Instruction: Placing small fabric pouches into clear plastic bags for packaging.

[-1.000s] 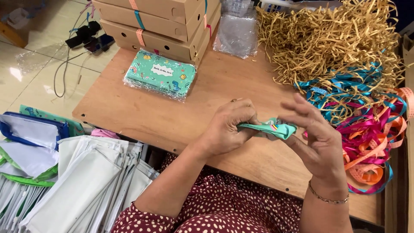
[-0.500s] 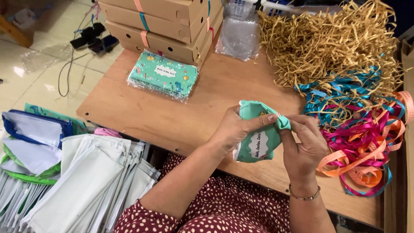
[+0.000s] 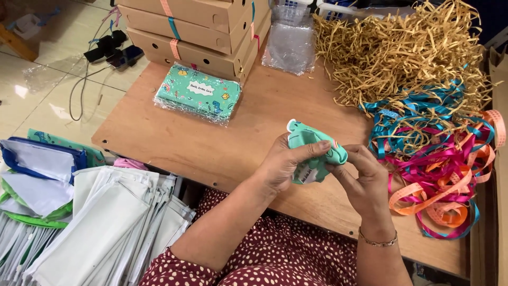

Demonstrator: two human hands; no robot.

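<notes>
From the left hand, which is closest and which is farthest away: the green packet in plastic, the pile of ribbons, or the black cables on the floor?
Measured from the left hand, which grips the green pouch:
1. Pile of ribbons, to the right on the table.
2. Green packet in plastic, up and to the left; nearly as close as the ribbons.
3. Black cables, far upper left on the floor.

1. The pouch (image 3: 312,151) in hand is mint green with small cartoon prints.
2. The wrapped pack (image 3: 198,94) shows the same mint pattern.
3. The ribbons (image 3: 434,159) are teal, magenta and orange.
4. The shredded paper (image 3: 402,50) is straw-gold.
5. The sleeve (image 3: 264,259) is maroon with cream dots.
</notes>
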